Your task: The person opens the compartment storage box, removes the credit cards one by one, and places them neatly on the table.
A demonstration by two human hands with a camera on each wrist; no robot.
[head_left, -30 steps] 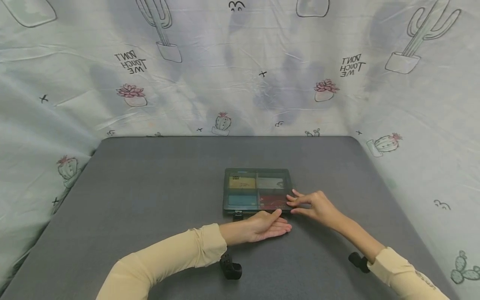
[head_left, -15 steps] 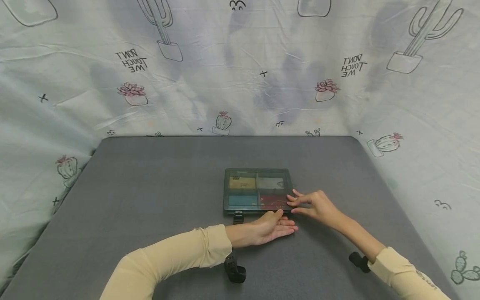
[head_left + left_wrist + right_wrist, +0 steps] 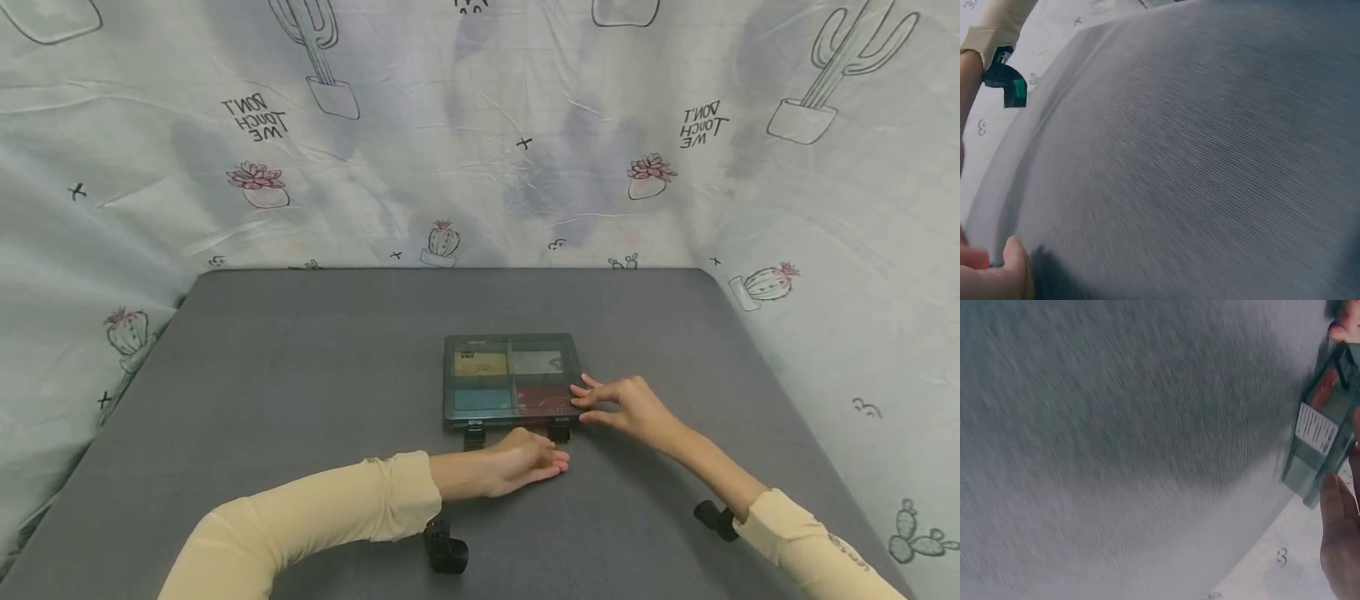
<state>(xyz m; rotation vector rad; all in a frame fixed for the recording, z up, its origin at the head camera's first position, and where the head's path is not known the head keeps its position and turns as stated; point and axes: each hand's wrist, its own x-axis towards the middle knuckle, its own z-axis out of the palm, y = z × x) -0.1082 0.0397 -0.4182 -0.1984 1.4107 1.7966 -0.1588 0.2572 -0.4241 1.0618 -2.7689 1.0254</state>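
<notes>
A dark translucent plastic storage box (image 3: 513, 383) lies on the table in the head view, its lid down. Yellow, white, blue and red contents show through in separate compartments. At its front edge, a left latch (image 3: 474, 436) and a right latch (image 3: 558, 429) stick outward. My right hand (image 3: 637, 410) holds the front right corner, fingertips at the lid edge and thumb low on the side. The right wrist view shows the box's side with a barcode label (image 3: 1316, 428). Just in front of the right latch is my left hand (image 3: 513, 463), holding nothing, fingers extended.
The grey table (image 3: 322, 350) spreads around the box. Behind and beside it hangs a cactus-print curtain (image 3: 570, 100). Black straps sit on my left wrist (image 3: 446, 546) and my right wrist (image 3: 716, 521).
My left hand first slid slightly right along the front edge, then drew back left and away from the box. The right latch, covered before, now shows. My right hand keeps its place.
</notes>
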